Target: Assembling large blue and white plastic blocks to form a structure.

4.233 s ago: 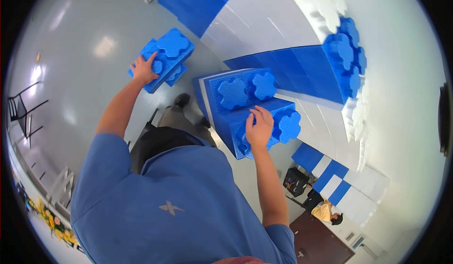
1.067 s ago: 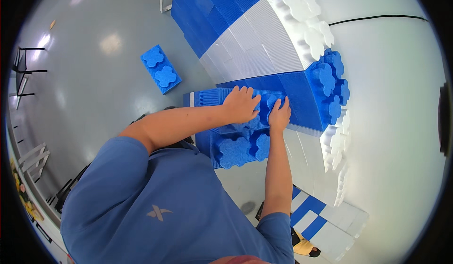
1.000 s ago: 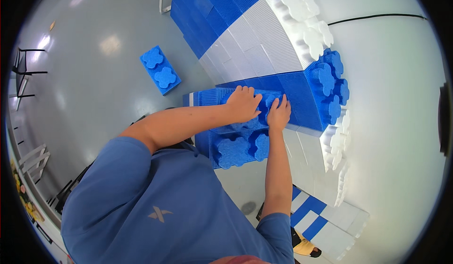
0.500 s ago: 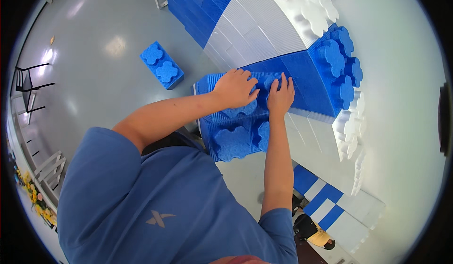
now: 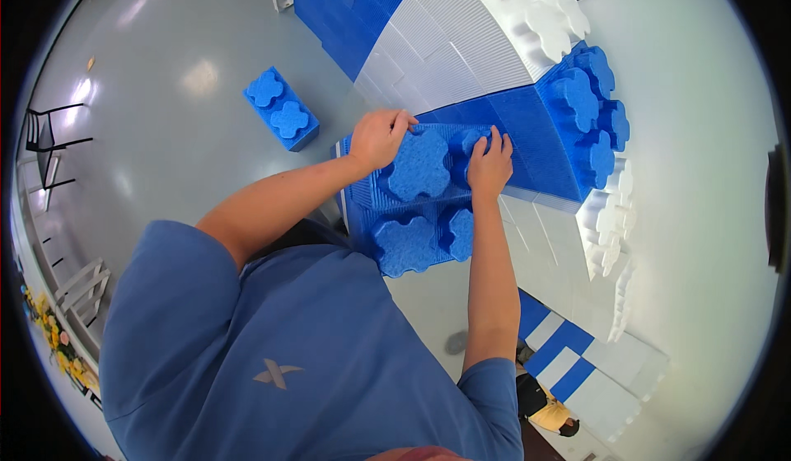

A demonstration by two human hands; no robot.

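Large blue toy building blocks with lobed studs (image 5: 405, 245) lie in front of me, against the wall of blocks. My left hand (image 5: 381, 140) is at the far left edge of the upper block (image 5: 420, 164), its fingers bent together over that edge. Beside the small stud at the block's right end, my right hand (image 5: 491, 170) rests with fingers stretched out and apart. How far the fingertips reach down the far side is hidden.
A two-stud blue block (image 5: 284, 108) lies on the grey floor at the left. The stepped wall of blue and white blocks (image 5: 445, 37) runs along the right. A black chair (image 5: 49, 140) stands far left. A person in yellow (image 5: 550, 416) is at the lower right.
My left hand has slid left and away from the studs to the block's far left edge, uncovering the large stud. My right hand has stayed about where it was.
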